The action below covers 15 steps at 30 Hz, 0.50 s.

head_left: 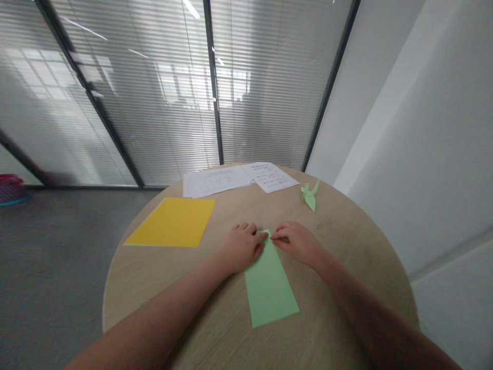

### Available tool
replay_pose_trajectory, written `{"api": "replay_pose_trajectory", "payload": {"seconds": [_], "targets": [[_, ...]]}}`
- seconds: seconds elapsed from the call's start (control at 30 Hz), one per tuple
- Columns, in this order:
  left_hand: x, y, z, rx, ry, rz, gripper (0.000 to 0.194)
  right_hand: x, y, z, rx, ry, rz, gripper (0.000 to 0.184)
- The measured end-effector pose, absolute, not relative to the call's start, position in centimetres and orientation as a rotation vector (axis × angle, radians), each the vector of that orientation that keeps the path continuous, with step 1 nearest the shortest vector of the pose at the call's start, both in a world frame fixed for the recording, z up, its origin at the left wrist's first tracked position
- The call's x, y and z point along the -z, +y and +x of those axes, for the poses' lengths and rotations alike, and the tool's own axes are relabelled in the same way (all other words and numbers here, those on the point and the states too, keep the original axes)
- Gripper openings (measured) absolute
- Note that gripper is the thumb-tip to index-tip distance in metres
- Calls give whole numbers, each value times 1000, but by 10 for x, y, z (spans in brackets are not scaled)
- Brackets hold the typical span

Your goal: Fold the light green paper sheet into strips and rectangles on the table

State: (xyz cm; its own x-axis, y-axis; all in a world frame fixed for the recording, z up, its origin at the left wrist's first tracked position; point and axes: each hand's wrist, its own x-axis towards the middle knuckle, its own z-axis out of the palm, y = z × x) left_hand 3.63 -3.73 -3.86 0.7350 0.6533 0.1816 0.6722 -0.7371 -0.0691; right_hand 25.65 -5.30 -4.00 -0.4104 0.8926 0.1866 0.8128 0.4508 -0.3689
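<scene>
A light green sheet of paper (270, 290), long and narrow, lies on the round wooden table in front of me. My left hand (242, 246) rests flat on its far left edge, index finger stretched across the paper near the far end and the other fingers apart. At the far right corner, my right hand (295, 241) has thumb and index finger pinched together on the edge of the green paper. Whether the far end is folded under the fingertips is too small to make out. A folded green paper crane (309, 196) sits beyond my right hand.
To the left is a stack of yellow square paper (173, 222). White printed sheets (219, 180) lie along the far edge of the round table (370, 277). Behind stands a glass partition with blinds (265, 103); a white wall (431, 128) rises on the right. A pink and blue basket (12, 189) is on the floor.
</scene>
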Motion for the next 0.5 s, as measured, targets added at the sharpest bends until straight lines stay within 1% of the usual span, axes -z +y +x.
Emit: {"api": "replay_pose_trajectory", "payload": {"seconds": [0.33,0.5], "targets": [[39,-29,45,121,-1103,-2781,42,27,-77,255,-413,-2451,-1562,24],[42,-24,46,156,-1114,-2804,42,20,-86,255,-450,-2462,-1612,26]]}}
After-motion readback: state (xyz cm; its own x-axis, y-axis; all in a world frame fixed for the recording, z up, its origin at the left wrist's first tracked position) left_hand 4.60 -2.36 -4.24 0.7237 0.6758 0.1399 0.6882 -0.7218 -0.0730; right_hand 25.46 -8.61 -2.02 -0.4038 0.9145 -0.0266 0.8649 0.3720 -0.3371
